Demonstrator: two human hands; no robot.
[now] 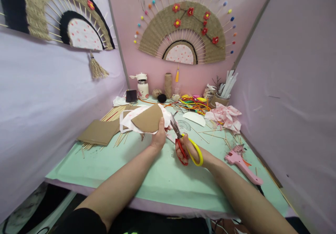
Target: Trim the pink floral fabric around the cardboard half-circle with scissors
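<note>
Head view, centre: left fingers (pixel 161 123) pinched card (pixel 148 121) and sheet (pixel 136 112); right fingers (pixel 185 139) gripped scissors (pixel 177 128). Neat cutting likely needed the sheet taut.

Top center: woven fan (pixel 183 22), red flowers (pixel 190 11), on pink wall (pixel 123 27). Upper left: second fan (pixel 64 27), tassel (pixel 97 67) hanging below. Back of bench (pixel 157 181), left of center: white bottle (pixel 143 90), lid (pixel 141 76) flipped open; twine spool (pixel 168 86) to its right. Right of center: holder (pixel 219 100) with white rods (pixel 229 84). Lower right: pink glue gun (pixel 243 164).
</note>
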